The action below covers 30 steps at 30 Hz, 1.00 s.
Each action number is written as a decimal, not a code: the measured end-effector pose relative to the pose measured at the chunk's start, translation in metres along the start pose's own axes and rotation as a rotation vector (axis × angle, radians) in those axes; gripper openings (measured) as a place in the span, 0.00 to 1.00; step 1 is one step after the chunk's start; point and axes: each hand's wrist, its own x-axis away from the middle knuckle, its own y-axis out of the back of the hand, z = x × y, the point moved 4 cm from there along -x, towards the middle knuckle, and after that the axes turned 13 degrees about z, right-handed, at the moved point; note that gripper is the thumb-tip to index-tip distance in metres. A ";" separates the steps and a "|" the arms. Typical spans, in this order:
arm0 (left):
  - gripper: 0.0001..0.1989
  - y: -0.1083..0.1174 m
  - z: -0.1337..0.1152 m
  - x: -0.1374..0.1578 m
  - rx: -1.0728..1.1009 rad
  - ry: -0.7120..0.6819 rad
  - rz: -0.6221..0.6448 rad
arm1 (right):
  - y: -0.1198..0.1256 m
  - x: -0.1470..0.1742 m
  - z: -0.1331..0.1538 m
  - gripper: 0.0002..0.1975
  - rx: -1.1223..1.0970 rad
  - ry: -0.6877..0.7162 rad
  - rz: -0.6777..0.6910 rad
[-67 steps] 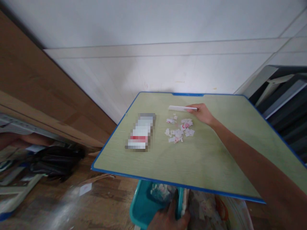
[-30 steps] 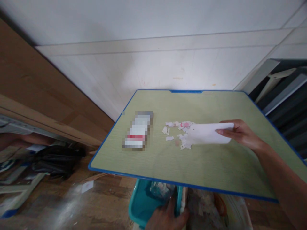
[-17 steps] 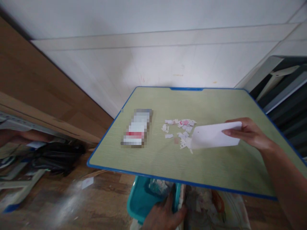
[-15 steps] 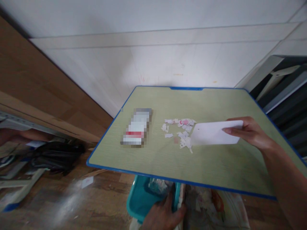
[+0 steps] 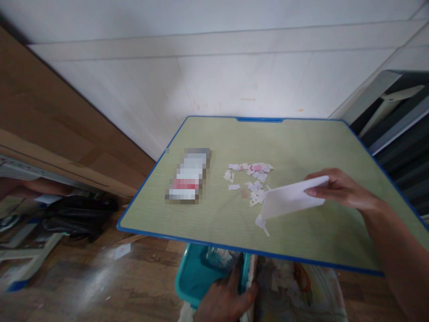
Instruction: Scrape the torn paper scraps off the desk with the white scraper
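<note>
My right hand (image 5: 342, 190) pinches the right end of a white card (image 5: 293, 197) above the table (image 5: 301, 143). The card's left edge stands at the paper scraps, touching a few that lie apart toward the table's front. Several other torn paper scraps (image 5: 256, 169), some with pink marks, lie in a loose pile at mid-table. Below the front edge, my left hand (image 5: 226, 297) grips the rim of a teal bin (image 5: 192, 277), fingers over its right side. Crumpled clear plastic (image 5: 219, 258) shows inside the bin.
A pixelated phone-like object (image 5: 188, 174) lies on the table's left. Behind stands a white wall (image 5: 214, 80); a cardboard panel (image 5: 67, 107) is at left. A black bag (image 5: 80, 217) and a paper piece (image 5: 122, 251) are on the floor. A patterned bag (image 5: 301, 286) sits beside the bin.
My right hand has moved the card slightly left and toward the front edge, tilting it. A few scraps have slid forward with it. My left hand stays on the bin's rim.
</note>
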 end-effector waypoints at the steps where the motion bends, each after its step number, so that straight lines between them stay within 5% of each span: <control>1: 0.29 0.001 0.000 0.000 -0.005 0.002 -0.002 | -0.002 -0.001 0.001 0.06 0.001 0.015 0.002; 6: 0.30 0.000 0.000 0.000 -0.023 0.008 0.001 | 0.000 -0.001 0.004 0.06 -0.034 0.051 -0.076; 30: 0.31 -0.002 0.001 0.000 -0.002 -0.011 -0.030 | -0.009 -0.004 0.008 0.06 0.007 0.054 0.008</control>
